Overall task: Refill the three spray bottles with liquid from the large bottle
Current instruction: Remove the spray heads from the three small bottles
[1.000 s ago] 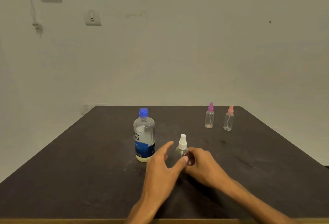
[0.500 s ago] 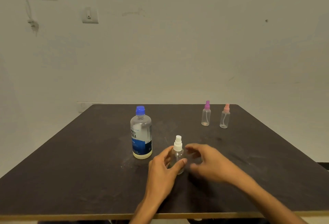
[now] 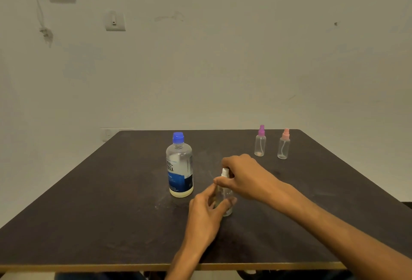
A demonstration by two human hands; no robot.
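A small clear spray bottle with a white top (image 3: 225, 197) stands upright on the dark table (image 3: 111, 201). My left hand (image 3: 206, 215) grips its body between thumb and fingers. My right hand (image 3: 243, 175) curls over the white spray head from the right and pinches it. The large clear bottle with a blue cap and blue label (image 3: 179, 166) stands just left of it, cap on. Two more spray bottles stand at the back right, one with a purple top (image 3: 260, 141) and one with a pink top (image 3: 283, 145).
The table's near edge (image 3: 133, 266) runs across the bottom of the view. A plain wall with a switch plate (image 3: 114, 21) rises behind the table.
My right hand has risen from beside the small bottle's base and closed over its white spray head. My left hand has taken hold of the bottle's body.
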